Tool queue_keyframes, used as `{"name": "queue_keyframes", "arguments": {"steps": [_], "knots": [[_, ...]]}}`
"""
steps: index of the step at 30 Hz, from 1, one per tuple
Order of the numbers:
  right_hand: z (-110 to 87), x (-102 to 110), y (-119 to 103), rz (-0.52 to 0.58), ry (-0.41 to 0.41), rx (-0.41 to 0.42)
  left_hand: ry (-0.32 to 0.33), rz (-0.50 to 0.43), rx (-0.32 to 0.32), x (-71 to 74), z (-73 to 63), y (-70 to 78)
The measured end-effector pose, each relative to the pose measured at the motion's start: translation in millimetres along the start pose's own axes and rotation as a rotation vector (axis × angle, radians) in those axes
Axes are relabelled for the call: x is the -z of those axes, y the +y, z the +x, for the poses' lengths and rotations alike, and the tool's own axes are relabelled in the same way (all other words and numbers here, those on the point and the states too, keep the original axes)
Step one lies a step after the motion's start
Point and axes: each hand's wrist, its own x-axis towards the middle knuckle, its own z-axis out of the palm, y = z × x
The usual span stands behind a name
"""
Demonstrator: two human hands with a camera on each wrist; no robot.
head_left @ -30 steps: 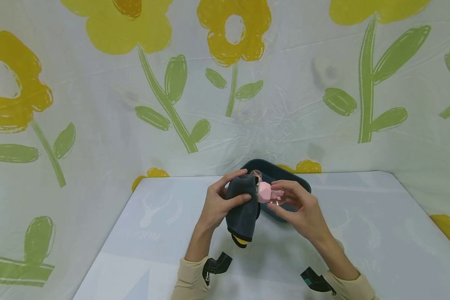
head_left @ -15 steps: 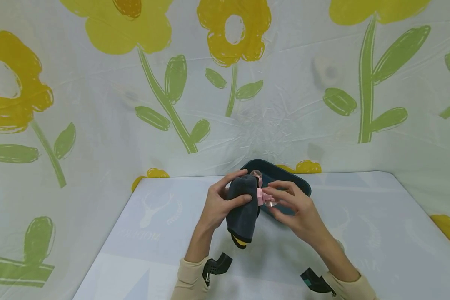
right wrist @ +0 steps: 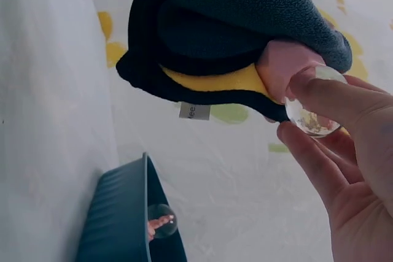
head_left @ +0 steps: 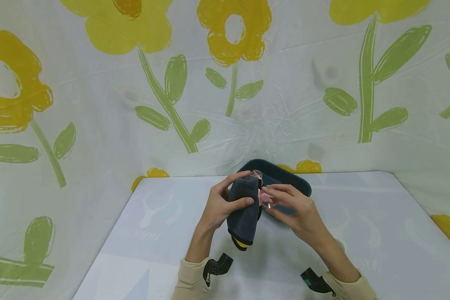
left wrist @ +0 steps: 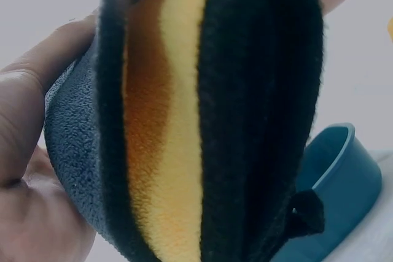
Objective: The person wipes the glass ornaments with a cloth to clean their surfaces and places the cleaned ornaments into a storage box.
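A folded cleaning cloth point(head_left: 243, 210), dark grey outside with a yellow inner face and black edging, is held in my left hand point(head_left: 220, 205), thumb across the front. Between its layers sits the pink faceted base point(right wrist: 284, 65) of a small snow globe point(right wrist: 316, 105). My right hand point(head_left: 299, 208) pinches the globe's clear ball between thumb and fingers, at the cloth's right side. Small pink and gold bits show inside the ball. In the left wrist view the cloth's layers point(left wrist: 178, 151) fill the middle and hide the globe.
Behind the hands stands a dark teal tray point(head_left: 305, 188) at the table's back edge. A second clear ball with a pink figure point(right wrist: 162, 221) shows at the tray. A white tag point(right wrist: 194, 111) hangs from the cloth. A flower-printed curtain point(head_left: 285, 104) rises behind the table.
The snow globe has turned and gone further into the cloth, covering more of its pink base. My right hand has shifted slightly left with it; the left hand keeps its hold.
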Motion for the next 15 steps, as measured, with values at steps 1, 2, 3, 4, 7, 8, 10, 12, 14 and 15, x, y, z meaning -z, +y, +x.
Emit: {"name": "queue_keyframes", "arguments": {"steps": [1,2,3,4,7,8,10,12,14,15], "knots": [[-0.8,0.2,0.2,0.007,-0.006,-0.031,-0.001,0.003,-0.002,0.0,-0.1,-0.1],[-1.5,0.4,0.3,0.017,-0.012,-0.064,-0.001,0.005,-0.002,-0.2,-0.1,-0.3],[-2.2,0.6,0.3,0.027,-0.018,-0.096,-0.001,0.010,-0.002,-0.3,-0.2,-0.3],[-2.7,0.8,0.1,0.028,-0.016,-0.120,-0.001,0.012,-0.004,-0.8,-0.2,-0.3],[-3.7,0.3,0.0,0.008,-0.005,-0.186,-0.007,0.011,-0.008,-2.3,0.1,-0.2],[-4.0,-0.2,-0.3,-0.002,-0.005,-0.207,-0.010,0.011,-0.009,-2.8,0.1,0.1],[-4.3,-1.2,-1.0,-0.016,-0.011,-0.258,-0.017,0.007,-0.015,-3.5,0.4,0.2],[-4.6,-1.8,-1.3,-0.015,-0.033,-0.328,-0.024,0.001,-0.018,-4.1,0.6,0.1],[-4.6,-1.8,-2.1,0.010,-0.053,-0.386,-0.032,-0.006,-0.022,-4.8,1.0,-0.1],[-4.6,-1.5,-2.2,0.023,-0.062,-0.409,-0.036,-0.008,-0.025,-5.1,1.3,-0.7]]}}
